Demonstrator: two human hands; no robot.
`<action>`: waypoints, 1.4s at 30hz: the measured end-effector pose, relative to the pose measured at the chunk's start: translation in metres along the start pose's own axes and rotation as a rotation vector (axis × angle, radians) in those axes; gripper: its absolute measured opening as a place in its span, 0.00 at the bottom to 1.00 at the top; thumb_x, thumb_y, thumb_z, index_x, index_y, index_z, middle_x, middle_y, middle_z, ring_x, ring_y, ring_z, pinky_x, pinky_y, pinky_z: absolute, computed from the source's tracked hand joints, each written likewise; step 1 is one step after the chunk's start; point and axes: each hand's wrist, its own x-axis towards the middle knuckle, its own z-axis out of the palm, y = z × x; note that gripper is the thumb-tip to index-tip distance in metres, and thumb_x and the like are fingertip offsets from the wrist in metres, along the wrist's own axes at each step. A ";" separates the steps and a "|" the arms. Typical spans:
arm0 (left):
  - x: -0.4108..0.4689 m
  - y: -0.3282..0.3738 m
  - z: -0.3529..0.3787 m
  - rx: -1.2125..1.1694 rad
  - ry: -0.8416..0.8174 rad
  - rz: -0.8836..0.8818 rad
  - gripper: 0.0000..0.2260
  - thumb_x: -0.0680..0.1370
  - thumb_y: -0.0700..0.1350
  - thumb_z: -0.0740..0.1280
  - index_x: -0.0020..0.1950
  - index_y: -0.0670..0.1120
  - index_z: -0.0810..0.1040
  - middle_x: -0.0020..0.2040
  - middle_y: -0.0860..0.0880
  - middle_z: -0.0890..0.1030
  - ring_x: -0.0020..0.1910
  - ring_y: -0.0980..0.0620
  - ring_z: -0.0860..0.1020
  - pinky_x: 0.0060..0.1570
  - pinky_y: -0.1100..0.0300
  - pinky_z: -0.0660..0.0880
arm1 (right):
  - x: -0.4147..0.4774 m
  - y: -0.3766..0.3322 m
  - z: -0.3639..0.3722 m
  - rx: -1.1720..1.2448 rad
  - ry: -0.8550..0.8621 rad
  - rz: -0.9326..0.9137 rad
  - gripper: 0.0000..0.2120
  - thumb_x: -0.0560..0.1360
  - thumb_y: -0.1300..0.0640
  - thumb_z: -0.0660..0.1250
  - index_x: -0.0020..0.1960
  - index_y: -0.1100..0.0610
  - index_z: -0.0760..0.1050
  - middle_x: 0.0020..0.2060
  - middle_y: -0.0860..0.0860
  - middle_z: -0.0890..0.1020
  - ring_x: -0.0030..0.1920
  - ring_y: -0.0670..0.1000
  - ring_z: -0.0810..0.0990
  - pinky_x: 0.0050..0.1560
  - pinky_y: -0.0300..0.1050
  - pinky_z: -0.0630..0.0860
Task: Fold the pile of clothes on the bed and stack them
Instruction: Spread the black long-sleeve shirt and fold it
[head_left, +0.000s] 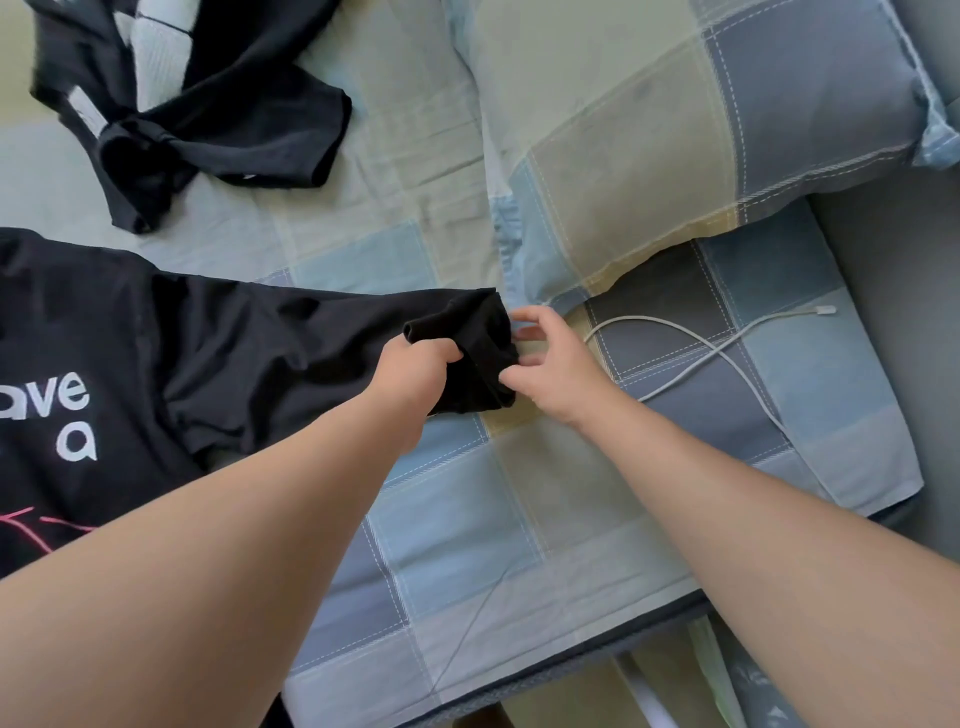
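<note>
Clothes lay on a checked sheet (395, 171) in two places. Toward nine o'clock, a black T-shirt (171, 358) was spread flat, with white letters and pink lines on its front. Its sleeve (467, 327) stretched out to the middle of the view. The left hand (415, 376) gripped that sleeve from below, fingers curled tight round a bunch of the cloth and lifting it slightly off the sheet. At three o'clock from it, the right hand (553, 366) was at the sleeve's open end, fingers half curled and spread. Its thumb tip touched the fabric, but whether it actually pinched the cuff could not be told.

Up at eleven o'clock, well apart from the T-shirt, a crumpled black garment (239, 104) lay in a heap, with a white cloth (156, 57) showing among its folds.

A checked pillow (701, 119) sat at one o'clock, its lower edge resting over a flatter pillow (841, 447) at three to four o'clock. On this flatter one a white cable (691, 338) lay in a loose crossed loop, just beside the right hand at its three o'clock, not touching it.
</note>
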 end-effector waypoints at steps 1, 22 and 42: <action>-0.001 0.000 -0.002 0.000 0.009 -0.002 0.11 0.77 0.37 0.66 0.56 0.49 0.80 0.53 0.46 0.85 0.55 0.43 0.82 0.61 0.44 0.78 | -0.002 0.000 0.002 -0.023 -0.045 -0.015 0.36 0.71 0.65 0.73 0.74 0.51 0.64 0.70 0.51 0.69 0.58 0.50 0.79 0.56 0.44 0.77; -0.038 0.023 -0.049 -0.129 -0.074 -0.079 0.15 0.78 0.40 0.70 0.65 0.41 0.78 0.56 0.40 0.84 0.51 0.41 0.85 0.47 0.51 0.83 | -0.035 -0.052 0.025 0.494 -0.035 0.099 0.16 0.81 0.60 0.53 0.52 0.58 0.79 0.50 0.57 0.86 0.52 0.54 0.86 0.53 0.49 0.80; -0.018 -0.009 -0.472 0.182 0.476 0.088 0.18 0.79 0.38 0.64 0.69 0.45 0.73 0.62 0.44 0.78 0.59 0.41 0.76 0.64 0.48 0.74 | -0.038 -0.110 0.381 -0.775 -0.089 -0.209 0.24 0.83 0.45 0.53 0.79 0.40 0.58 0.81 0.44 0.54 0.80 0.50 0.46 0.78 0.59 0.42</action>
